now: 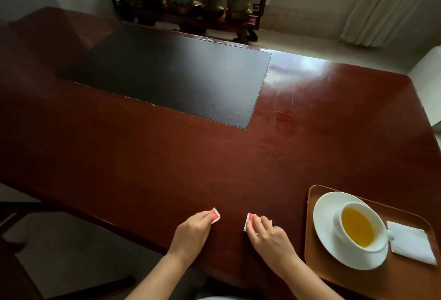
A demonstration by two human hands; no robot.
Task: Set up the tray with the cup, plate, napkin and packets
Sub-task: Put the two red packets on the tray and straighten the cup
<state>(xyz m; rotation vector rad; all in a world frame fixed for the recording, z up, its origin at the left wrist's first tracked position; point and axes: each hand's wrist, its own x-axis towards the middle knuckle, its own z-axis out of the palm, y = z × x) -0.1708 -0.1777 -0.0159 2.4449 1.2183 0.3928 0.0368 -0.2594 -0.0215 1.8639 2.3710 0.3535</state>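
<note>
Packets sit one under each hand: left hand pinches the left packet, right hand presses the right packet against the desk, likely gathering both for the tray beyond the right fingers.

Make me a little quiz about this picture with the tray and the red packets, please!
1. True or false: the cup stands on the plate.
2. Where are the two red packets: A) on the tray, B) on the table under the hands, C) in the cup?
3. What lies on the tray right of the cup?

Key:
1. True; it holds yellow drink.
2. B. The left hand touches one packet, the right hand covers the other packet, both on the table.
3. A white napkin.
</note>
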